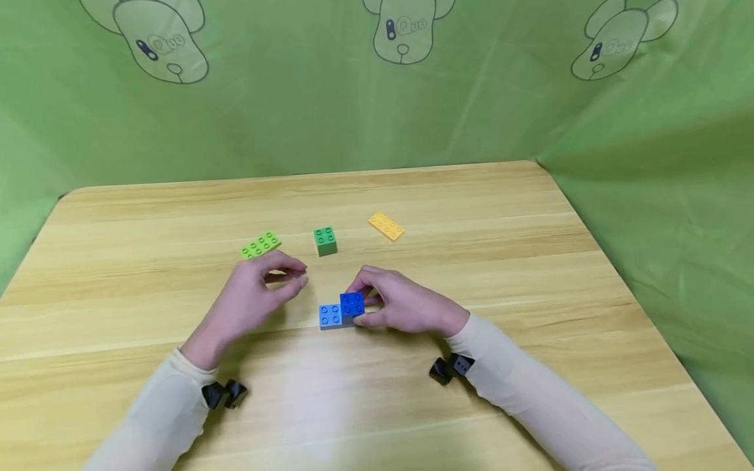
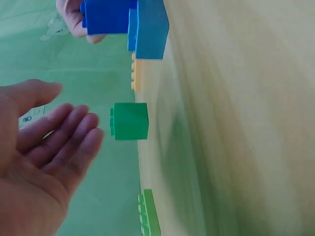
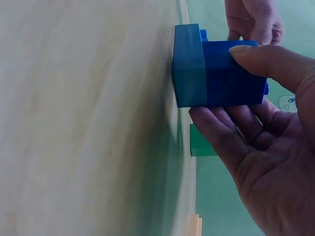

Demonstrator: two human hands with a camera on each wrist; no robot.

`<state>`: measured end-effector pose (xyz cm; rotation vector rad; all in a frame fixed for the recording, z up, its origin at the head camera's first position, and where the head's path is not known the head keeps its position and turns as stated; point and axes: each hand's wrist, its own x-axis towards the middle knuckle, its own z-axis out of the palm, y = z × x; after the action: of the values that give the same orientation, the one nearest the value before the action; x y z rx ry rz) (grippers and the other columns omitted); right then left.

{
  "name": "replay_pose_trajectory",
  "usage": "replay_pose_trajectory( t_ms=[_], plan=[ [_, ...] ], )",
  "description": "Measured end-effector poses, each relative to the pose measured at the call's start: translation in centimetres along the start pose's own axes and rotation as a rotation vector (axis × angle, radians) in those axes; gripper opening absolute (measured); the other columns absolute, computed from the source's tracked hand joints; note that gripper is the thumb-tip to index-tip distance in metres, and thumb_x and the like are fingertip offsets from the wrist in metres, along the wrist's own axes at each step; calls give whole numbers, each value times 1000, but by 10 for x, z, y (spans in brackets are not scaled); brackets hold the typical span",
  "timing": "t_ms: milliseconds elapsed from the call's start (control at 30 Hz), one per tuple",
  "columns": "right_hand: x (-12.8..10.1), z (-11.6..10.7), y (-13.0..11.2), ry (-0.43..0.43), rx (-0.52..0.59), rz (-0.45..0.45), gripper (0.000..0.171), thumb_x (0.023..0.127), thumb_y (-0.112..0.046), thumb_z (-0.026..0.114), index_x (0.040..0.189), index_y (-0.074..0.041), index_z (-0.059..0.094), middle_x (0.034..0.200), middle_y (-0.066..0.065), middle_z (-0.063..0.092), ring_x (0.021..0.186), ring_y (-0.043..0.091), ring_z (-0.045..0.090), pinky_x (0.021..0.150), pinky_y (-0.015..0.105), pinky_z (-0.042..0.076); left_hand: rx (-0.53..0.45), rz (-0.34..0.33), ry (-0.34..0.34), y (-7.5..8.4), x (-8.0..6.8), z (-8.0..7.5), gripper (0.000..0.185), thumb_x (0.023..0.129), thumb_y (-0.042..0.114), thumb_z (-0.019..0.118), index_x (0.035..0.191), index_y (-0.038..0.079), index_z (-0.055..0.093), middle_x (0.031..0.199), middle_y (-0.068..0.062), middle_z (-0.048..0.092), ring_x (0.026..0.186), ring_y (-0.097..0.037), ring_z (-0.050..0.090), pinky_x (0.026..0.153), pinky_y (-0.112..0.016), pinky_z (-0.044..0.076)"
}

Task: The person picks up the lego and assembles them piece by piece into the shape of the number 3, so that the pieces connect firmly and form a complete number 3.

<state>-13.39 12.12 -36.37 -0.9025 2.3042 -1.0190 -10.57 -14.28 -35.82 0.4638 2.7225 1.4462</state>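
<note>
A dark blue toy brick (image 1: 352,303) sits on the right end of a lighter blue brick (image 1: 330,315), whose studs show on the left. My right hand (image 1: 406,301) holds the dark blue brick between thumb and fingers; in the right wrist view the thumb lies on its side, with the fingers on the opposite side. To the left, my left hand (image 1: 250,297) is held above the table, fingers loosely bent and nothing between them. Beyond that hand lie a light green plate brick (image 1: 261,244) and a green brick (image 1: 325,241), both untouched.
A flat yellow-orange plate brick (image 1: 386,226) lies farther back, right of the green brick. The wooden table (image 1: 501,248) carries all the bricks. Green cloth (image 1: 294,124) with printed cartoon heads hangs behind it and along its sides.
</note>
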Motion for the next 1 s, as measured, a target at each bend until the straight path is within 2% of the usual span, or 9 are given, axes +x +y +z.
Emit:
replay_pose_trajectory(
  t_ms=[167,367,567,800,1000],
  plan=[
    [0,0,1,-12,-10,5,31,87,-15,77,112,-10,60,105,-3,58,95,18,56,84,31,52,-35,47,87,-2,3,-8,20,90,8,72,110,4,69,107,-7,66,102,-23,63,94,-41,52],
    [-1,0,2,-19,-19,7,32,87,-15,77,113,-10,60,106,-4,58,96,17,56,85,30,52,-37,31,144,-12,5,-19,26,91,8,72,115,2,66,115,-10,65,111,-29,59,100,-42,47],
    [0,1,3,-17,-24,2,32,88,-16,76,114,-10,59,106,-3,58,97,18,56,85,30,52,-25,4,162,-21,9,-29,28,92,10,71,116,-1,65,116,-13,65,112,-30,59,99,-40,48],
    [0,1,3,-18,-48,-4,32,87,-17,77,114,-9,59,105,-4,58,96,17,56,85,29,52,-14,-30,159,-26,13,-37,31,91,10,71,118,-3,63,120,-17,61,116,-32,56,102,-46,45],
    [1,1,3,-15,-47,-23,32,87,-17,77,113,-10,60,106,-4,58,96,15,57,86,29,52,-5,-84,166,-31,16,-44,36,91,13,72,123,-1,61,124,-13,59,121,-30,53,104,-44,43]
  ],
)
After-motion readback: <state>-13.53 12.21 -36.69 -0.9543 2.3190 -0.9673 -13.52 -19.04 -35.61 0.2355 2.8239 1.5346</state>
